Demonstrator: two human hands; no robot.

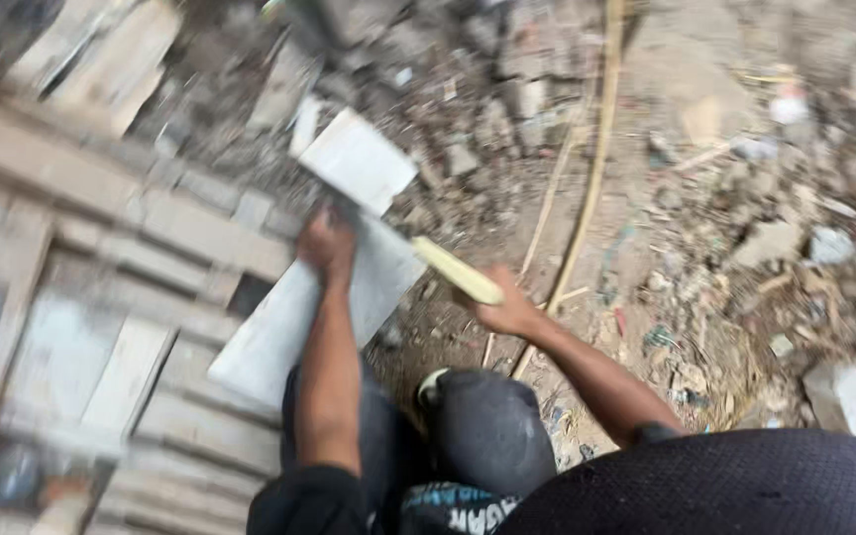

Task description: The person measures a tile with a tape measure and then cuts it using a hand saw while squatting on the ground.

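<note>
Item: pale grey flat slab, stone or tile by its look. It lies tilted, its near end over the person's knee and its far end under the left hand. The left hand is closed down over the slab's upper edge, fingers curled on it, apparently to pin the piece so that it does not slide or tip. Surface: smooth, matt, light grey, edges straight; blur hides finer marks.

Item: second pale piece, roughly square, same colour. It sits just beyond the left hand, canted on a corner against the rubble; whether it touches the slab cannot be told.

Item: yellowish handle or stick, short, rounded. It runs from the right hand up and leftward toward the slab's right edge. The right hand is wrapped shut round its lower end, held close beside the slab, seemingly to bring the tool's other end to bear on that edge. Its head, if any, is hidden or blurred.

Surroundings: to the left of the left hand, rows of stacked grey bricks or blocks, laid flat. Beyond and to the right of the right hand, loose rubble and dirt, with a long thin bamboo pole lying on it. Below both hands, the person's dark-trousered knee.
</note>
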